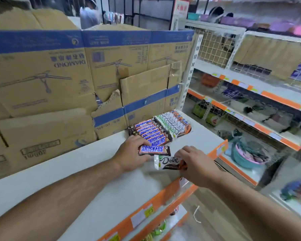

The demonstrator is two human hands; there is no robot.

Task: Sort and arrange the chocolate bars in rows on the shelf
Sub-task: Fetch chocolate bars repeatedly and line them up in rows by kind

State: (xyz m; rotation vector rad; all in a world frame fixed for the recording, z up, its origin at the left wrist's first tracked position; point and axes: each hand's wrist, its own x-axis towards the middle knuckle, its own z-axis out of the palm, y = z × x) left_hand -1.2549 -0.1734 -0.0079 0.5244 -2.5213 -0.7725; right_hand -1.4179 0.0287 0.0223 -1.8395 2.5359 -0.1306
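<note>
My left hand (131, 152) grips a Snickers bar (155, 150) just above the white shelf (97, 185), right in front of a row of several Snickers bars (150, 132). My right hand (196, 165) holds a Dove bar (169, 162) by its right end, low over the shelf near the front edge. A row of several Dove bars (175, 123) lies to the right of the Snickers row, at the shelf's far right corner.
Stacked cardboard boxes (68, 80) stand along the back of the shelf. An orange price strip (163, 200) runs along the front edge. More shelving (250, 101) with goods stands to the right across an aisle. A person (89, 13) stands far behind the boxes.
</note>
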